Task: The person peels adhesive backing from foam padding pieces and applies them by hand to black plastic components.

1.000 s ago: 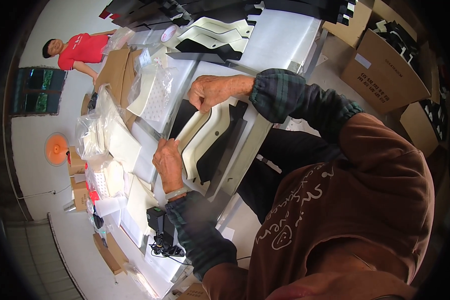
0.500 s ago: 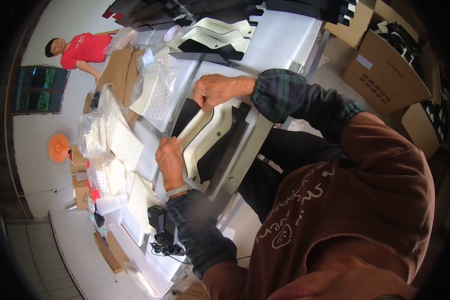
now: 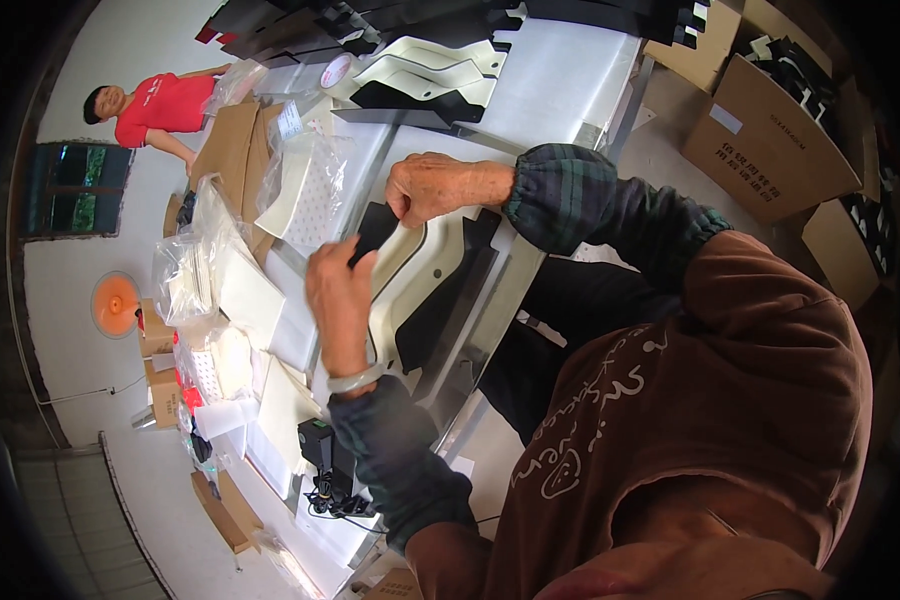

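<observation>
A cream moulded panel [image 3: 425, 275] with a black shaped layer [image 3: 450, 300] lies on the white worktable [image 3: 560, 80] in front of me. My left hand [image 3: 338, 295], with a pale bangle at the wrist, pinches the lower end of a small flat black piece [image 3: 375, 230] held just above the panel's upper end. My right hand [image 3: 435, 185] grips the same black piece from the far side. Both sleeves are dark plaid.
More cream and black shaped parts [image 3: 420, 70] are stacked at the table's far end. Clear bags of white pieces [image 3: 305, 190] and foam sheets [image 3: 245, 290] lie to my left. A black tool [image 3: 320, 450] sits near the table edge. Cardboard boxes [image 3: 770, 140] stand at right. A person in red [image 3: 160, 105] stands far off.
My left hand has risen from the cream panel's edge to meet my right hand. Both now hold the small black piece above the panel.
</observation>
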{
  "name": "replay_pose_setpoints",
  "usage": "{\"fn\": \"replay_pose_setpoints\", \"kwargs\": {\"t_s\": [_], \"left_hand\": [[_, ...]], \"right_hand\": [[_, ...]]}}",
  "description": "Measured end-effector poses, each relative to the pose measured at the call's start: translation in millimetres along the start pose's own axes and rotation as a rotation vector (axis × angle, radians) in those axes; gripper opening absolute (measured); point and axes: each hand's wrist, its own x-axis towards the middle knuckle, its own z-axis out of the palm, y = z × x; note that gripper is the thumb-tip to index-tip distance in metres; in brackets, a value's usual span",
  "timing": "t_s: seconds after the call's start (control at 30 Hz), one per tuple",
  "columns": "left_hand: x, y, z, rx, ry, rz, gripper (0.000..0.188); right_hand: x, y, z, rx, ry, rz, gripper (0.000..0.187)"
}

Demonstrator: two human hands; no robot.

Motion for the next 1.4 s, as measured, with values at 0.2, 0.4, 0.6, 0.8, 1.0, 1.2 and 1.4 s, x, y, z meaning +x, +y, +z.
{"fn": "replay_pose_setpoints", "kwargs": {"t_s": [0.2,0.4,0.6,0.8,1.0,1.2,1.4], "left_hand": [[33.3,29.7,43.9,-0.256,-0.084,0.000,0.017],[23.6,16.1,45.0,-0.315,-0.126,-0.034,0.017],[-4.4,22.1,36.7,-0.379,-0.166,-0.097,0.023],[1.0,39.9,32.1,-0.152,-0.057,-0.013,0.026],[-3.5,52.3,42.1,-0.382,0.076,-0.158,0.027],[-6.8,43.8,49.2,-0.467,0.088,-0.228,0.026],[-2.5,50.4,45.5,-0.469,0.058,-0.305,0.028]], "right_hand": [[-5.2,3.1,-1.5,0.117,0.054,0.022,0.019],[1.3,41.0,-16.4,0.135,0.349,-0.203,0.026],[-46.2,13.2,-44.0,0.273,-0.005,-0.063,0.016],[-47.3,-1.7,-25.7,0.049,-0.136,-0.011,0.012],[-39.3,13.0,-5.3,0.112,-0.012,-0.073,0.006],[-35.0,22.6,5.2,0.026,0.039,-0.217,0.009],[-39.7,5.5,-5.9,-0.103,-0.092,-0.101,0.012]]}}
